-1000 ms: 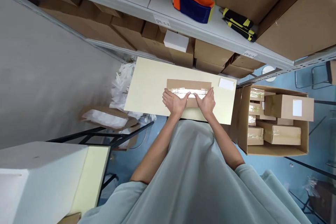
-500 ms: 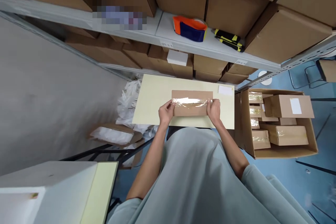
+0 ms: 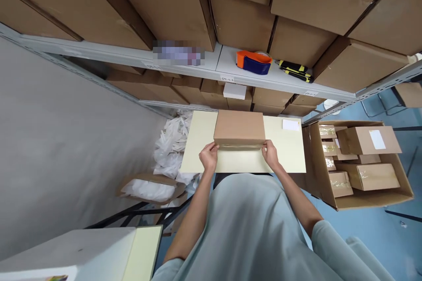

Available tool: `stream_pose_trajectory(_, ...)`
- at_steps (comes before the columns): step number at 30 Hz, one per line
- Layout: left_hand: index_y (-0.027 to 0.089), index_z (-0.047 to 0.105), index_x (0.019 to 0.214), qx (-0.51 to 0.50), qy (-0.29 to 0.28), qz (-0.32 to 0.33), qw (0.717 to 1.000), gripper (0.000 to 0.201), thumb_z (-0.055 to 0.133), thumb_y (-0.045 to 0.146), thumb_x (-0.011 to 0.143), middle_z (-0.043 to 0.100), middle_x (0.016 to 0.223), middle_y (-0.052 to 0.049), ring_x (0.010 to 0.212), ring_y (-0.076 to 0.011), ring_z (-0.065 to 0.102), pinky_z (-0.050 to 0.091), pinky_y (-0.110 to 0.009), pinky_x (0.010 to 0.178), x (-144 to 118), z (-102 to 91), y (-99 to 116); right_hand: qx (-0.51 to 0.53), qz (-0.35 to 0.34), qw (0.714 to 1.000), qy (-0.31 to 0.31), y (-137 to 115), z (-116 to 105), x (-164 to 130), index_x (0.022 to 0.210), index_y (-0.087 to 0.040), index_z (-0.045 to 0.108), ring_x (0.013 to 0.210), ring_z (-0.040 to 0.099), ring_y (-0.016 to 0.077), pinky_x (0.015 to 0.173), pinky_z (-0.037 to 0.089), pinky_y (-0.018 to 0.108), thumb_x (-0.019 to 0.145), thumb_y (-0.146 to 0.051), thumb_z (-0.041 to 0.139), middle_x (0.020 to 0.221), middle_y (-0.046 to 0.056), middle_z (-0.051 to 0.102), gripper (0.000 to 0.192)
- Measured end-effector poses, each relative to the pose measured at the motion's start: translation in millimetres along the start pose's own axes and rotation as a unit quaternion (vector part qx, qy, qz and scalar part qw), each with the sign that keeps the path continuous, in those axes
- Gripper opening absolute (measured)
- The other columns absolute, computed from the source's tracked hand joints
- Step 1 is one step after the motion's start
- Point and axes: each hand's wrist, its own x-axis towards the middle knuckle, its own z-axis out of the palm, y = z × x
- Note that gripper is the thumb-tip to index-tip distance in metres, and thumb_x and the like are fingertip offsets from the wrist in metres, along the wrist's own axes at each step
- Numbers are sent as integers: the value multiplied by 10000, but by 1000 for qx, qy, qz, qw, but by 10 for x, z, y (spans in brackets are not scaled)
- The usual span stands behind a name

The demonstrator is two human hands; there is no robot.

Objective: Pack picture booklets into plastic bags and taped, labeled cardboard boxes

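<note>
A flat brown cardboard box (image 3: 239, 127) lies on a pale yellow table (image 3: 198, 149) in front of me, plain side up, with a strip of clear tape along its near edge. My left hand (image 3: 209, 156) grips the box's near left corner. My right hand (image 3: 270, 153) grips its near right corner. A small white label (image 3: 290, 124) lies on the table to the right of the box.
An open carton (image 3: 339, 202) with several taped boxes stands on the blue floor at right. Grey shelving (image 3: 184, 66) behind the table carries large cartons, an orange and blue tape dispenser (image 3: 253, 62) and a yellow-black tool (image 3: 295, 71). White plastic bags (image 3: 171, 140) lie left of the table.
Both hands moved from the taped seam on top to the box's ends, then turned the box so a plain face is up and the tape sits at the near edge. The camera tilted upward.
</note>
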Motion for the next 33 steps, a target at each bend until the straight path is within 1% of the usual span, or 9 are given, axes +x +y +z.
stream_pose_trajectory(4,158,818,1056,10,-47,-56,997,256,723,191,821,831,907,-104,976,-340,827,648,-538,1000,8,-54,-406,22,64,998,-3,117,355,-134,1078,-247,580,1125,805,310,936,664,445,869,-296,612,1193,138,790,217)
stream_pose_trajectory(8,186,753,1268,-11,-105,-60,993,476,746,163,792,833,1112,-130,1051,-297,824,676,-430,940,11,-73,-640,39,112,993,6,111,582,-225,1180,-244,631,1227,796,336,948,682,458,887,-383,668,1258,143,803,326)
stream_pose_trajectory(12,210,759,1266,-28,-135,-38,990,422,756,255,846,803,1264,-159,1092,-317,807,669,-517,1004,43,-123,-704,48,128,990,20,-35,656,-295,1180,-239,711,1261,780,378,974,684,513,912,-555,672,1208,145,829,416)
stream_pose_trajectory(17,251,754,1377,-59,-170,52,982,456,711,418,956,698,1541,-129,1460,-314,651,556,-530,1226,171,-402,-519,69,117,989,55,-392,518,-313,1383,-210,729,1422,682,366,1173,591,561,933,-707,624,1442,144,767,678)
stream_pose_trajectory(21,215,696,1502,-83,-188,136,969,568,692,506,1014,647,1614,-134,1520,-300,606,468,-498,1318,244,-602,-193,107,114,983,99,-742,297,-282,1499,-191,697,1524,594,381,1305,467,589,909,-741,707,1556,140,701,807)
stream_pose_trajectory(23,215,626,1587,-97,-212,134,963,663,723,515,1003,595,1673,-123,1566,-300,560,430,-479,1346,261,-633,-64,119,116,981,104,-887,218,-267,1558,-179,648,1542,581,375,1325,452,563,914,-725,735,1607,147,659,849)
stream_pose_trajectory(27,205,419,1734,-89,-261,61,959,856,739,483,990,526,1728,-137,1574,-313,551,458,-471,1319,320,-583,28,101,118,985,78,-1019,220,-242,1578,-159,593,1478,647,356,1283,505,545,922,-729,718,1595,185,661,878)
stream_pose_trajectory(31,192,414,1727,-47,-253,43,965,832,723,385,980,543,1713,-148,1573,-323,552,450,-471,1318,455,-500,9,83,112,990,33,-975,306,-209,1469,-167,626,1370,722,338,1178,596,523,915,-742,690,1482,208,730,801)
stream_pose_trajectory(33,199,428,1712,-37,-242,46,969,822,724,342,958,555,1705,-143,1567,-322,558,449,-472,1319,528,-473,3,41,112,993,23,-985,253,-129,1387,-189,659,1297,755,340,1122,627,533,937,-738,667,1398,202,768,710)
